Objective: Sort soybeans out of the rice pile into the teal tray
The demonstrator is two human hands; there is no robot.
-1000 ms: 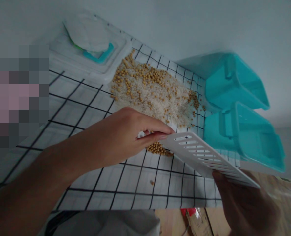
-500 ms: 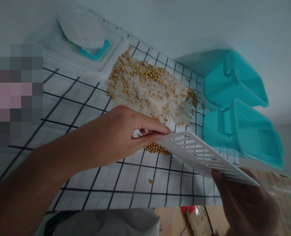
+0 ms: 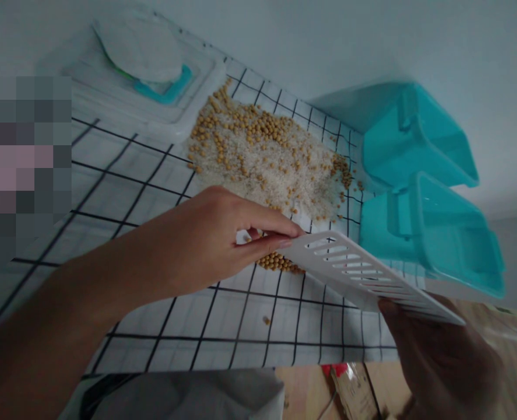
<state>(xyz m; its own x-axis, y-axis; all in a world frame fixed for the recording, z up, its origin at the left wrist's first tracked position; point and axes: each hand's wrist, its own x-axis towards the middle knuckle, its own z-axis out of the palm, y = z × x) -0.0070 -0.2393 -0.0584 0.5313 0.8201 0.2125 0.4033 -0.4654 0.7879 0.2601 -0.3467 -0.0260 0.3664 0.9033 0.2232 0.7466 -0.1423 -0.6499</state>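
Note:
Between my two hands I hold a white slotted plastic tray (image 3: 328,262), tilted on its side over the table. My left hand (image 3: 241,230) pinches its left end between thumb and fingers. At the opposite end, my right hand (image 3: 437,350) grips the lower right edge, with most of its fingers hidden behind the plastic. Beyond the tray lies a spread heap of white rice (image 3: 275,166), mixed with yellow soybeans (image 3: 262,125). More soybeans (image 3: 278,262) lie together under my left hand, partly covered by it and the tray.
Two turquoise bins (image 3: 398,140) stand tilted at the right by the wall. A clear plastic lid (image 3: 175,119) at the back left bears a white bag-like thing (image 3: 142,49). The tablecloth (image 3: 162,332) is white with black checks. Below its front edge are grey fabric (image 3: 188,402) and cardboard (image 3: 358,394).
Hardly anything differs. My right hand and the right end of the tray have shifted slightly right, and the view has moved a little. Both hands keep their hold.

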